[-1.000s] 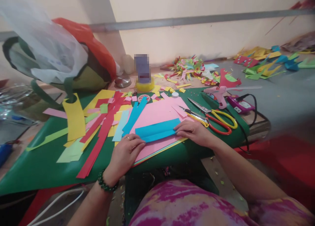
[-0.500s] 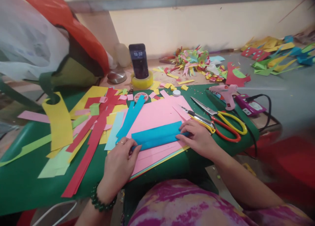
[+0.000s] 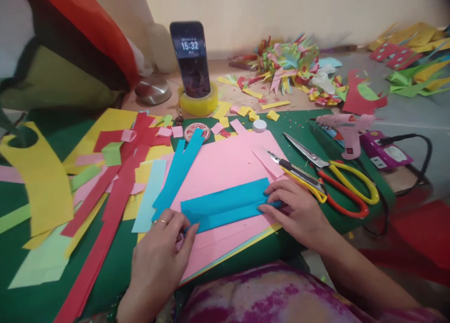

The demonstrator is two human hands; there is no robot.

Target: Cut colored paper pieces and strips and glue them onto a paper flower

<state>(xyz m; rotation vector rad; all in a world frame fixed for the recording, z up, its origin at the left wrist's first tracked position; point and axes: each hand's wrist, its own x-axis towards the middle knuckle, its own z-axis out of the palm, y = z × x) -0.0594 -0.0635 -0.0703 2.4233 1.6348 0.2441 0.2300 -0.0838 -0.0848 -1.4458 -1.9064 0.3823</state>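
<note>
A folded strip of blue paper [image 3: 225, 202] lies across a stack of pink paper [image 3: 225, 163], with a crease running along its length. My left hand [image 3: 161, 255] pinches its left end between thumb and fingers. At the other end, my right hand [image 3: 298, 213] grips the paper's lower edge, thumb below and fingers above. Narrower blue strips [image 3: 183, 170] rest beyond my left hand. A utility knife [image 3: 297, 173] with a yellow edge lies just past my right hand, and scissors [image 3: 330, 170] with red and yellow handles are to its right.
Red strips [image 3: 116, 215] and a yellow piece [image 3: 45, 182] cover the green mat's left side. A phone [image 3: 191, 63] stands in a yellow tape roll [image 3: 199, 101] at the back. On the right are a pink glue gun [image 3: 348, 131], a purple power strip [image 3: 385, 149] and its cable.
The view has moved closer and lower over the table. Both hands stay at the ends of the blue paper, whose folded lower flap now shows more clearly.
</note>
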